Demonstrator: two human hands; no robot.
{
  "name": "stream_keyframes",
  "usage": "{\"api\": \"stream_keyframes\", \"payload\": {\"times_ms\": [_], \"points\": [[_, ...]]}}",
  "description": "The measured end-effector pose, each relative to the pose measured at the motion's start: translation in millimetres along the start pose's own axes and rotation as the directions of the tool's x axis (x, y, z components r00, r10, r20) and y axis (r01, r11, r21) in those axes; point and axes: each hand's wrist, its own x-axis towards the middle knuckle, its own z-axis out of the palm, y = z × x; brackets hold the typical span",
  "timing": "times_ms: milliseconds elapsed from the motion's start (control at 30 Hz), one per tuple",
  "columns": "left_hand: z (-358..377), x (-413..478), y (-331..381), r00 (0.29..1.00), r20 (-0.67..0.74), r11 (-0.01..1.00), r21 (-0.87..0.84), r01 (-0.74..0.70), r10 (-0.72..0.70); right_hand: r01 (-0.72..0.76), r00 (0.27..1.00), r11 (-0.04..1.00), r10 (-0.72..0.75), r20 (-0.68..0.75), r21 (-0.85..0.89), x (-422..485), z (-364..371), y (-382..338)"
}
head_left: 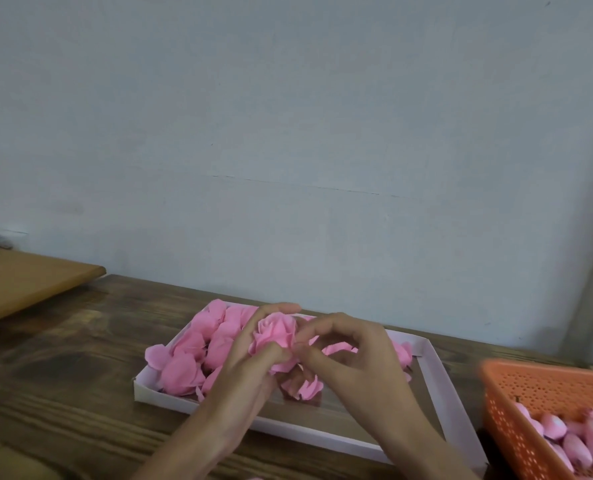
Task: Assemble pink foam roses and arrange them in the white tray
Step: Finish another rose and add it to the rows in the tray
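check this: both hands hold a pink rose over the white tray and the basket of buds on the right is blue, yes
Not quite: the basket is orange, not blue, as the head view shows. The rest stands: the left hand and right hand hold a pink rose over the white tray, with pink buds in the basket on the right.

Single head-worn view, facing forward and down, close above table (pixel 63 358), wall behind
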Motion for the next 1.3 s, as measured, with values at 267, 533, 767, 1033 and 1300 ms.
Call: {"api": "stream_keyframes", "payload": {"times_ms": [267, 533, 767, 1033, 1300], "points": [[-1, 3, 1, 0.999, -0.011, 0.986, -0.159, -0.051, 0.050, 0.091, 0.996, 0.996, -0.091, -0.018, -0.027, -3, 3, -4], [-6, 3, -1, 0.992, 0.015, 0.981, -0.153, -0.118, 0.122, 0.198, 0.980, 0.965, -0.197, 0.022, -0.170, -6, 7, -3], [-6, 1, 7, 0.987, 0.062, 0.981, -0.138, -0.137, 0.147, 0.249, 0.967, 0.928, -0.256, 0.010, -0.277, -7, 10, -1], [-2, -1, 5, 0.992, 0.063, 0.991, -0.084, -0.103, 0.109, 0.150, 0.973, 0.933, -0.198, -0.119, -0.326, -11, 17, 3], [-3, -2, 7, 0.996, 0.005, 0.993, -0.077, -0.085, 0.086, 0.177, 0.975, 0.917, -0.214, -0.065, -0.358, -10, 14, -4]]}}
